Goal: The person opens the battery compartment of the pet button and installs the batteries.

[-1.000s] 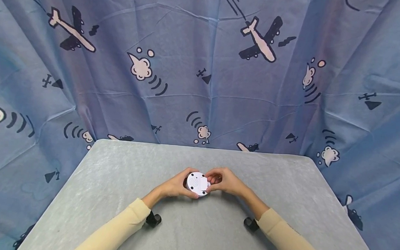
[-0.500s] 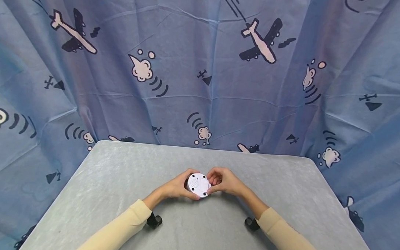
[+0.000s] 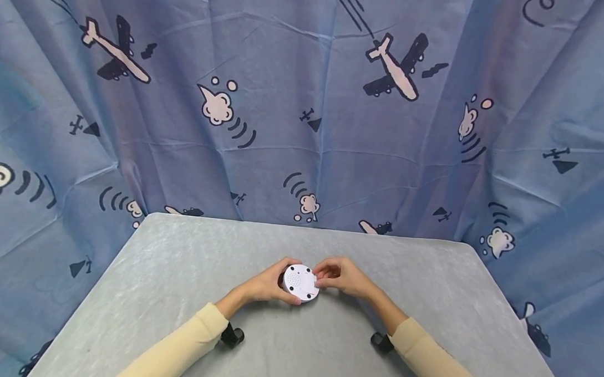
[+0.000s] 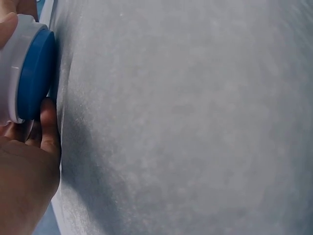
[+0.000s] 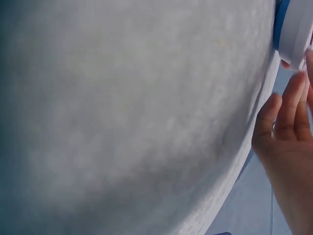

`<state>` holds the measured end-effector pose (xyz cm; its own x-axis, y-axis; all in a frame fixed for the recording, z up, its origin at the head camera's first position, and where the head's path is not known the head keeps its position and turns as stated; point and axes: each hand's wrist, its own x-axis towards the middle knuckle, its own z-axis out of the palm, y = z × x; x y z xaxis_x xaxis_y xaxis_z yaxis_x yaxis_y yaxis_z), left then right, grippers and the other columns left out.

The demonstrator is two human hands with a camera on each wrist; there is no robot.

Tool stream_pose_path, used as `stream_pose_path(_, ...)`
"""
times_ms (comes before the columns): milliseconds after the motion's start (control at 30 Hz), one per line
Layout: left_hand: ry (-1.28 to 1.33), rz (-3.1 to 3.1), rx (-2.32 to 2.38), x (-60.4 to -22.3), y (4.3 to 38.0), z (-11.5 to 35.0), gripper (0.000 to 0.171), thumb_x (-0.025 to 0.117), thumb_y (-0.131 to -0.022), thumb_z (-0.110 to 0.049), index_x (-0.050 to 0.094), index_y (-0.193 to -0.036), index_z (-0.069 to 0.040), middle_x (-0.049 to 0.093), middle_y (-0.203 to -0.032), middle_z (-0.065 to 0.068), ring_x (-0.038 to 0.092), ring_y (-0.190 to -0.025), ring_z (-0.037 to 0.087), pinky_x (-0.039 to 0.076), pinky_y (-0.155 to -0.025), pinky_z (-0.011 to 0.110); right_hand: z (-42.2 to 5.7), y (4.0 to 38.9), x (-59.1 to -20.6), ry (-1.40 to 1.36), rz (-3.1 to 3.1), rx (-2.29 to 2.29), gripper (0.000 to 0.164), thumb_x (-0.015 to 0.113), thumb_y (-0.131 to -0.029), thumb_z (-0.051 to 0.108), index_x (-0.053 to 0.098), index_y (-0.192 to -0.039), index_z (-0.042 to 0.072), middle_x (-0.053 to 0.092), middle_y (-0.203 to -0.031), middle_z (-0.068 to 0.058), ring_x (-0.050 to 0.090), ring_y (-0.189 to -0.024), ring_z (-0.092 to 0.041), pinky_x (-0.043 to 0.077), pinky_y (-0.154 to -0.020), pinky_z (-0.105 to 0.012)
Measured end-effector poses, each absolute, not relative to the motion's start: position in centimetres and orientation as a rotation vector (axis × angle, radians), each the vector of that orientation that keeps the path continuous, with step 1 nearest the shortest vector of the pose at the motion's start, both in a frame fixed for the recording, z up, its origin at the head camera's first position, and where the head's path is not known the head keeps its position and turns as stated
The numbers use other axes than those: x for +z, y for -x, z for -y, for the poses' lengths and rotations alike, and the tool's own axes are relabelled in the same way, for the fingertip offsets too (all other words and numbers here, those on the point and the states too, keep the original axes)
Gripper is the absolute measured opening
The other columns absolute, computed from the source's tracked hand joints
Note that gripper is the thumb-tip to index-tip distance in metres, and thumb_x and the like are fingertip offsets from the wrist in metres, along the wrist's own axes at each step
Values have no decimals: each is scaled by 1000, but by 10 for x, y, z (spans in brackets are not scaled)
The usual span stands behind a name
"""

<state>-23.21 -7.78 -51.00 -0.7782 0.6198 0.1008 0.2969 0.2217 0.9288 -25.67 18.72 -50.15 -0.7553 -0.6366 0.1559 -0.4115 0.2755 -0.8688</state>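
A round push-button device is held just above the table with its white underside up. That underside shows speaker holes, dark round feet and a battery cover at its right side. In the left wrist view its blue dome faces the tabletop. My left hand grips the device from the left, fingers at the far rim and thumb at the near rim. From the right, my right hand has its thumb and curled fingers at the cover's outer edge. Its fingertips hide part of that edge; in the right wrist view the device is cut off.
A grey-covered table lies under both hands. Behind it hangs a blue curtain printed with planes. Black wrist-worn cameras sit below each forearm, such as the left one.
The battery cover, which stuck out past the rim a second ago, now lies closer in line with the underside. My right thumb has shifted slightly up along the cover's edge.
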Motion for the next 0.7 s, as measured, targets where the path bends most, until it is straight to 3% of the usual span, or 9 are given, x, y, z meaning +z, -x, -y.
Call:
stream_pose_path(167,-850,-2208,1566,-510,231,78,81,90,-75,-6,44,-141,1,58,-127,9,53,-115,19,41,-98,31,-188,258,-507,999,-2305,-1497,28,82,-85,2,70,-109,-7,71,-89,-7,66,-78,-15,54,-67,-25)
stream_pose_path(467,-898,-2187,1610,-509,233,76,81,91,-72,-1,46,-139,4,59,-127,14,53,-116,24,39,-101,35,-184,259,-499,878,-2275,-1467,31,79,-86,-2,68,-113,-11,72,-99,-20,70,-92,-33,56,-75,-28)
stream_pose_path(700,-901,-2196,1623,-510,234,77,82,92,-69,1,47,-138,3,61,-127,13,54,-117,24,38,-102,35,-181,260,-500,906,-2282,-1497,29,83,-83,-1,70,-108,-10,72,-93,-16,70,-83,-25,57,-72,-29)
